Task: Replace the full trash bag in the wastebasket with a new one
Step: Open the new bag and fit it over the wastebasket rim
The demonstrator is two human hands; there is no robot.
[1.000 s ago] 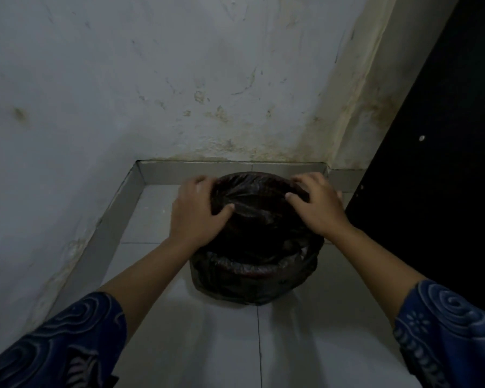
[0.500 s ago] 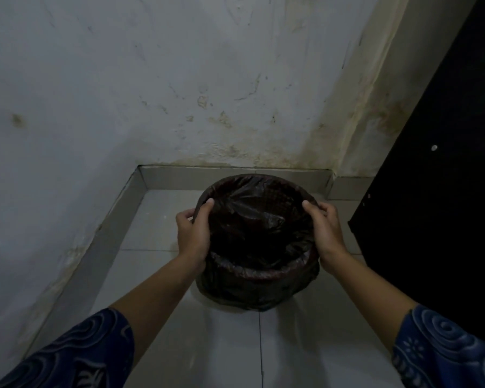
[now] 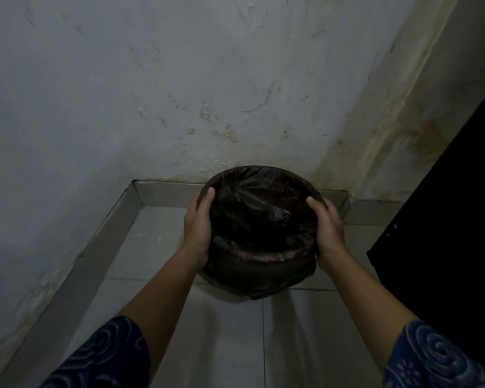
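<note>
Head view. The wastebasket (image 3: 259,264) is a round, dark container, wider at the rim than at the base. A dark, glossy, crinkled trash bag (image 3: 261,208) lines it; the bag's edge is folded over the rim and hangs in loose wrinkles down the outer wall. A reddish band shows through the plastic along the near rim. The floor (image 3: 227,340) is pale, smooth tile with thin grout lines, bordered by a grey tile skirting (image 3: 95,247). The wall (image 3: 179,93) is rough plaster, scuffed and stained yellow-brown toward the corner. A flat black panel (image 3: 445,233) stands at the right.

Both forearms extend forward from blue patterned sleeves (image 3: 437,359). The left hand (image 3: 198,225) grips the left side of the rim, thumb hooked over the top edge, fingers wrapped around the outside and hidden. The right hand (image 3: 329,226) mirrors this on the right side, thumb over the rim.

The wastebasket sits between the two hands, in the corner near the skirting. Whether its base touches the floor cannot be determined.
</note>
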